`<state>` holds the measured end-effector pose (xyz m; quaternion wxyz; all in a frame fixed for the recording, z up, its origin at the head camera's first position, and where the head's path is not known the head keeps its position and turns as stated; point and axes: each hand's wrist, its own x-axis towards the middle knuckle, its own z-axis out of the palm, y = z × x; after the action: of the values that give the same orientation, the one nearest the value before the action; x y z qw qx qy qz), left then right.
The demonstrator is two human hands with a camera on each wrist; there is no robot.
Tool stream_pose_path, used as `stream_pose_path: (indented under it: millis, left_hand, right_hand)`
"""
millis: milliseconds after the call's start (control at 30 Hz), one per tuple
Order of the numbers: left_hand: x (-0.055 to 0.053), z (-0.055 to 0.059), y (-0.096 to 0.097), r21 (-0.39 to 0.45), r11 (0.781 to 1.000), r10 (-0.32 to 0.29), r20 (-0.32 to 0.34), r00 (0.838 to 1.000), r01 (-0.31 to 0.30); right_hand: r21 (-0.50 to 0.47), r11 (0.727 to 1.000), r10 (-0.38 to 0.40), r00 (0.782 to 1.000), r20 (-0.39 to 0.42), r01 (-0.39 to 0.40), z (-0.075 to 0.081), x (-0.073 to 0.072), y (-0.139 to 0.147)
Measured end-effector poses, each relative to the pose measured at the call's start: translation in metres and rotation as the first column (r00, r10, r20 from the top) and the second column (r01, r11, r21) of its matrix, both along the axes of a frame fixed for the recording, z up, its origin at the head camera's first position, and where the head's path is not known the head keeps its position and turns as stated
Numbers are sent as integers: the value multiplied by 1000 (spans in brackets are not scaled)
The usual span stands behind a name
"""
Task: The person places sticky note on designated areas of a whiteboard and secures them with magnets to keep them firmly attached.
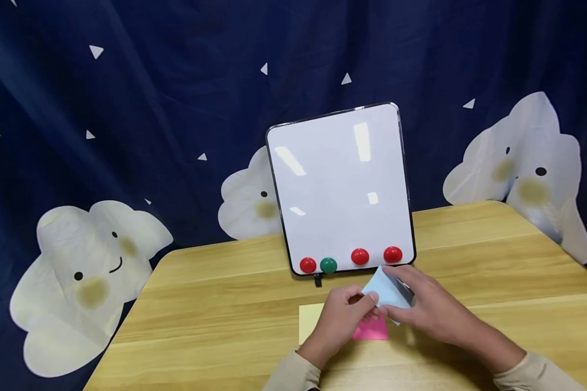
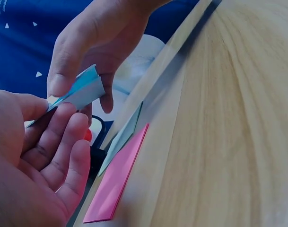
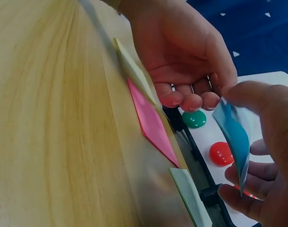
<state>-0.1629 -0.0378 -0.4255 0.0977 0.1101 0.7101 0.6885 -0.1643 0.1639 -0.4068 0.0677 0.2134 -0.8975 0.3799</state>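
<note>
A light blue sheet of paper (image 1: 387,290), bent along its middle, is held up between both hands above the table. My left hand (image 1: 338,320) pinches its left corner between thumb and index finger; the other fingers curl loosely below, as the left wrist view shows. The right hand (image 1: 430,304) grips the sheet's right side, thumb on the near edge and fingers at the far one. In the right wrist view the blue sheet (image 3: 233,137) bows outward. Under the hands lie a pink paper pad (image 1: 372,329), a pale yellow pad (image 1: 309,320) and a pale green pad (image 3: 192,198).
Behind the hands a whiteboard (image 1: 342,184) with a black frame leans upright on the wooden table (image 1: 200,315). Along its lower edge sit three red magnets (image 1: 360,256) and a green magnet (image 1: 328,265). A dark blue curtain (image 1: 186,81) with cloud faces hangs behind.
</note>
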Motion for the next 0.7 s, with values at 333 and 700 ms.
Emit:
stream_pose_path:
  millis: [333,700]
  left_hand:
    - [0,-1,-1,15,1000,-7,6,1000,7]
    - [-2,-1,-4,0,1000,7,4,1000,-7]
  right_hand:
    - [-3,999,49,998,-43,-49,-2,2,5]
    - [-137,991,-6,997,-78,-5,-4,-4,7]
